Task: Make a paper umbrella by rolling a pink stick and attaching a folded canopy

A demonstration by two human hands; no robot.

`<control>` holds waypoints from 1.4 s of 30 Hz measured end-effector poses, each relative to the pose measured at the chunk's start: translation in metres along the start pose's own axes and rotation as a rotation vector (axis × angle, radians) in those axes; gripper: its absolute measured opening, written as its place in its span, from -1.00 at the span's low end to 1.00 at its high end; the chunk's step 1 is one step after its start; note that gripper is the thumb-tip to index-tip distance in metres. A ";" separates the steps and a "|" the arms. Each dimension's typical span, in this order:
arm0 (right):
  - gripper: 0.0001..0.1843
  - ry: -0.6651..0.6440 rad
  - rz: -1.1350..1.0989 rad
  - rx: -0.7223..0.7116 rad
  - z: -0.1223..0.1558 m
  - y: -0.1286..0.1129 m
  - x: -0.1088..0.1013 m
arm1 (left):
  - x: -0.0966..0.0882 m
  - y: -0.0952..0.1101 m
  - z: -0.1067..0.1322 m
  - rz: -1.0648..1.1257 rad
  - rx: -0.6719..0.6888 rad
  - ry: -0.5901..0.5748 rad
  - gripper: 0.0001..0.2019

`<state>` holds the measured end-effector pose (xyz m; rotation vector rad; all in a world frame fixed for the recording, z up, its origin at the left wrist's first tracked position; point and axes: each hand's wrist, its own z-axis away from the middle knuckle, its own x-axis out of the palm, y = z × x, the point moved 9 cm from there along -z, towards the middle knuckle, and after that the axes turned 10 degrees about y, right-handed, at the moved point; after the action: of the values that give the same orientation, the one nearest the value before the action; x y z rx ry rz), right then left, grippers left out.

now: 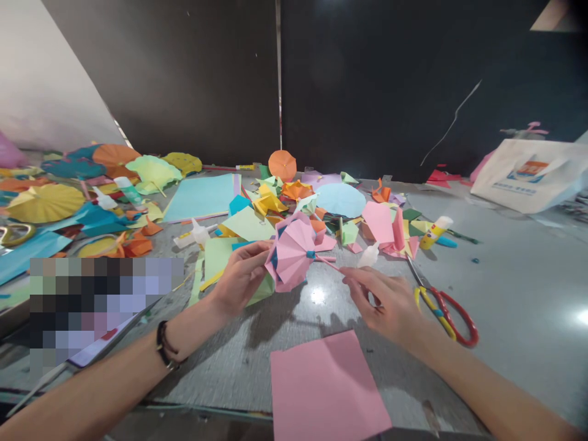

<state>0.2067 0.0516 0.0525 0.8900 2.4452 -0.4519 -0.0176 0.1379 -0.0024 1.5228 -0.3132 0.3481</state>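
A pink pleated paper umbrella (293, 252) with a blue band at its centre is held above the table, between my two hands. My left hand (244, 275) pinches the left rim of its canopy. The fingertips of my right hand (379, 300) are closed on the thin pink stick that runs out from the blue band. Below, a pink paper square (327, 389) lies at the table's front edge. Scissors (445, 306) with red and yellow handles rest beside my right hand. A white glue bottle (369, 254) is just behind that hand.
Coloured paper scraps and folded pieces (271, 199) crowd the back of the table. Finished-looking paper umbrellas (46, 199) lie at the left, near a blurred-out screen (101, 312). A glue stick (436, 233) and a white bag (528, 177) are at the right.
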 end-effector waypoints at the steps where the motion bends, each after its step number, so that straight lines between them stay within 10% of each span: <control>1: -0.70 0.004 -0.004 -0.010 0.001 -0.001 0.000 | 0.000 0.001 0.000 -0.004 0.008 0.001 -0.74; 19: -0.59 -0.075 -0.211 0.023 -0.002 0.006 0.010 | 0.023 0.033 0.023 -0.324 0.409 -0.134 -0.84; 42: -0.64 -0.040 -0.074 0.005 0.000 0.005 0.006 | 0.019 0.020 0.019 -0.326 0.353 -0.142 -0.76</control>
<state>0.2059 0.0581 0.0483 0.7863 2.4476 -0.4979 -0.0078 0.1201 0.0240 1.9165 -0.1121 0.0356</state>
